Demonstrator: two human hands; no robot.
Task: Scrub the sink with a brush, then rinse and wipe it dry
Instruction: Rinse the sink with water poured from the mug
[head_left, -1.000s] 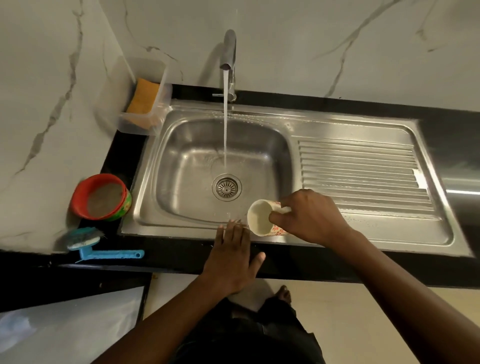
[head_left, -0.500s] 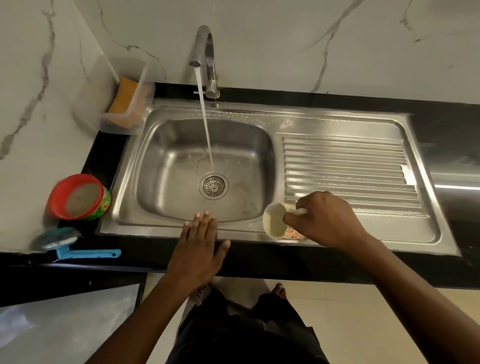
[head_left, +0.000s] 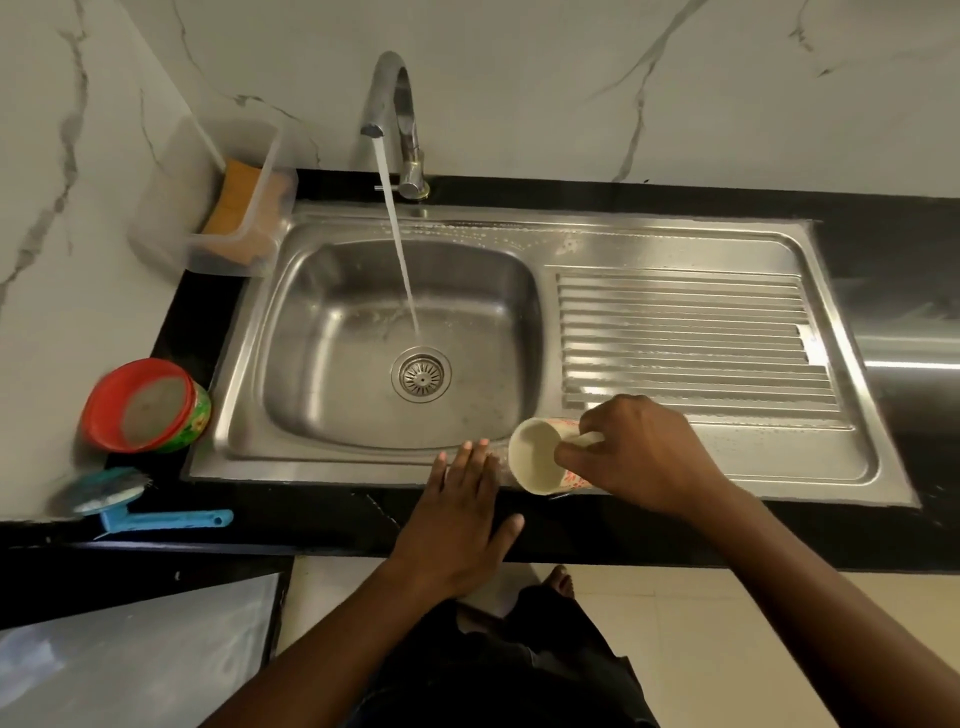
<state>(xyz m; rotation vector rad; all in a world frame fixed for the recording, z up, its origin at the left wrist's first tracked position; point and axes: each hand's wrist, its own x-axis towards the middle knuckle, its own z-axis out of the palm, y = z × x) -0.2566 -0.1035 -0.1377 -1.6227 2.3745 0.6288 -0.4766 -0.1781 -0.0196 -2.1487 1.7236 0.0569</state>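
A steel sink (head_left: 249, 364) with a ribbed drainboard (head_left: 685, 338) is set in a black counter. Water runs from the tap (head_left: 395, 109) into the basin beside the drain (head_left: 421, 375). My right hand (head_left: 644, 457) grips a white cup (head_left: 535, 457) with a floral print, tipped on its side with its mouth facing left, over the sink's front rim. Flat on that front rim just left of the cup rests my left hand (head_left: 457, 519), fingers straight. A blue-handled brush (head_left: 130, 506) lies on the counter at the front left, away from both hands.
A red round tub (head_left: 143, 405) of grey paste stands left of the sink. In the back left corner sits a clear plastic holder (head_left: 223, 208) with an orange sponge (head_left: 234, 195). Marble walls close the back and left. The floor lies below the counter edge.
My left hand slid left along the front rim, then came back beside the cup. The cup stays tipped in my right hand at the front rim. Water keeps running.
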